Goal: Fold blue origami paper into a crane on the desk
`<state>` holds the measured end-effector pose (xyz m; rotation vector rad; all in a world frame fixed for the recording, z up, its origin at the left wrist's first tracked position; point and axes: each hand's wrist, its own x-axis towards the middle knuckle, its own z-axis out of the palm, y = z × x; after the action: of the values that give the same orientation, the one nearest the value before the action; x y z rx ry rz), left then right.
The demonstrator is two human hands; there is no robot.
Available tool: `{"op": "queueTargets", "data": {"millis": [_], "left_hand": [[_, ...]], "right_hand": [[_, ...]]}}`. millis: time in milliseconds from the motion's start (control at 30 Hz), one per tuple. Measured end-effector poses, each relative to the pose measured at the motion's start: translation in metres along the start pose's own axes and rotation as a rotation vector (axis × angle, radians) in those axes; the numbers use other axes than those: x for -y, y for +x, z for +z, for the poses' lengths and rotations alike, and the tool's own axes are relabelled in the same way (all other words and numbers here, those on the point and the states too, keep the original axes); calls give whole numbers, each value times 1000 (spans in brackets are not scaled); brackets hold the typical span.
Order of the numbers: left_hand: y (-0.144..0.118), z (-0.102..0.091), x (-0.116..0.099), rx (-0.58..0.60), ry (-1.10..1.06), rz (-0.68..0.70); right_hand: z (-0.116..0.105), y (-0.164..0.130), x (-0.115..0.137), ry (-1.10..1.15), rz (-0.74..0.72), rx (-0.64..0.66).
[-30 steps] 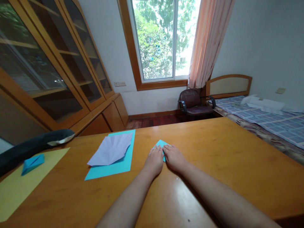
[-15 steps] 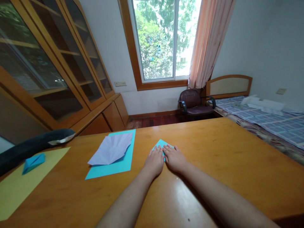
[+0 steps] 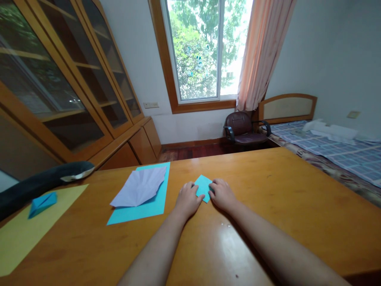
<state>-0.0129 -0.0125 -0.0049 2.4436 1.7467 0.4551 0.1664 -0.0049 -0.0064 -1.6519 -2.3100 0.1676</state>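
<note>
A small folded teal paper (image 3: 203, 186) lies on the wooden table (image 3: 282, 198) in front of me. My left hand (image 3: 187, 199) pinches its left edge with curled fingers. My right hand (image 3: 222, 194) grips its right edge the same way. The middle of the paper shows between the two hands. Both forearms rest over the table toward me.
A teal sheet (image 3: 149, 208) with a creased white paper (image 3: 139, 186) on it lies to the left. Farther left are a yellow sheet (image 3: 20, 238), a folded blue paper boat (image 3: 41, 202) and a dark plush toy (image 3: 41, 182). A chair (image 3: 242, 129), bed (image 3: 342, 153) and cabinet (image 3: 59, 87) stand beyond.
My hands lay flat and together on the small teal paper before. They have since drawn apart to its sides and curled onto its edges, uncovering its middle.
</note>
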Motion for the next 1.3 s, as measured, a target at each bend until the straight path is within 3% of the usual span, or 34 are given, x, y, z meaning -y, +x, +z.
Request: {"op": "queueTargets", "data": {"millis": [267, 800, 933, 1167, 1300], "left_hand": [[-5, -3, -15, 53, -22, 90], [-6, 1, -17, 73, 59, 122], [-4, 8, -18, 113, 66, 93], [-5, 18, -17, 199, 82, -5], [-6, 18, -19, 202, 116, -47]], "right_hand": [[0, 0, 1, -20, 33, 9], [3, -5, 6, -84, -56, -3], [6, -8, 11, 6, -102, 35], [10, -6, 7, 94, -54, 216], [8, -7, 6, 97, -31, 249]]}}
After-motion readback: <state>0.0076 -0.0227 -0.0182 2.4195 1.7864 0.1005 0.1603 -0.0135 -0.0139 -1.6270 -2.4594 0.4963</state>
